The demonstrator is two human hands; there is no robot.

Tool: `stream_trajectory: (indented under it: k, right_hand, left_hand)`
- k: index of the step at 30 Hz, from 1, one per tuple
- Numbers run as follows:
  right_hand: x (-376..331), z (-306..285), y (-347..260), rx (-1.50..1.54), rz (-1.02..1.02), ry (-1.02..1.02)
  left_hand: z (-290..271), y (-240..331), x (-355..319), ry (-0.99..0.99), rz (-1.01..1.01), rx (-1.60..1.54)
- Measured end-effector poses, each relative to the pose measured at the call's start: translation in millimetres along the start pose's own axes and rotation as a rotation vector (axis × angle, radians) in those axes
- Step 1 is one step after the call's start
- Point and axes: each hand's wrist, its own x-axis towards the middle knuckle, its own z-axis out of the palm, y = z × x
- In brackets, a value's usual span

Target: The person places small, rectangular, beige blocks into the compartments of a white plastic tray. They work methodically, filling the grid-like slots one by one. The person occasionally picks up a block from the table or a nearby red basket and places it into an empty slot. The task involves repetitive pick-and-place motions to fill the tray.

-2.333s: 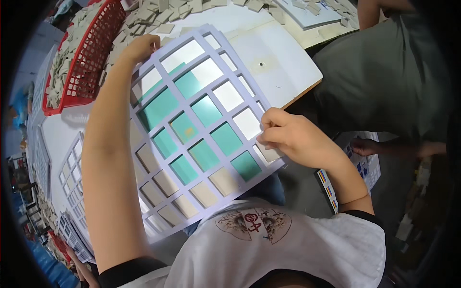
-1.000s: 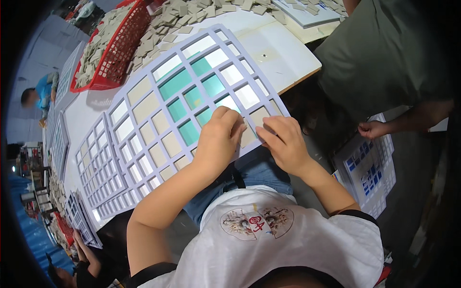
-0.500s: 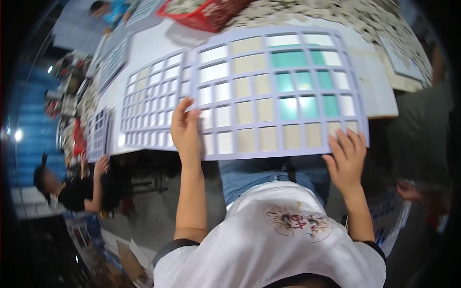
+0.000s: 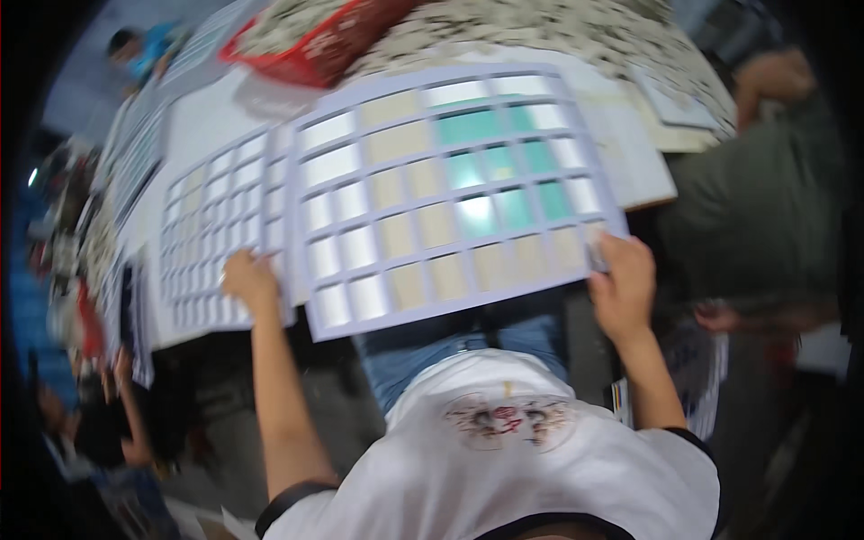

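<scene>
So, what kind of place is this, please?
Probably a workshop or small factory for sorting tiles. A long white table carries pale grid frames partly filled with beige and green squares, a red basket sits beside heaps of loose small tiles, and other people work nearby.

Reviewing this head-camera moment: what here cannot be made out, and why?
- Right hand: its fingertips curl over the edge of the pale grid sheet, so the grip underneath is hidden.
- Left hand: motion blur hides which sheet it presses, this one or the second grid sheet.
- Red basket: cut off by the top edge, contents blurred.
- Small pieces heaped behind: too blurred to identify.
</scene>
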Motion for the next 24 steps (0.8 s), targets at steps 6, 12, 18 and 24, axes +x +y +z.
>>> stream_trajectory:
  k: [6,12,18,24]
  right_hand:
    - [5,-11,7,0.203,0.077,-0.046]
    - [32,-8,14,0.364,0.009,0.074]
    - [99,11,-23,1.654,0.682,-0.258]
    - [127,26,-18,1.291,0.754,-0.618]
  left_hand:
    - [-56,5,55,-0.071,-0.043,-0.186]
    - [-234,163,74,-0.072,0.329,-0.726]
    - [-291,290,-21,-0.434,0.576,-0.849]
    - [-252,238,-15,-0.479,0.501,-0.887]
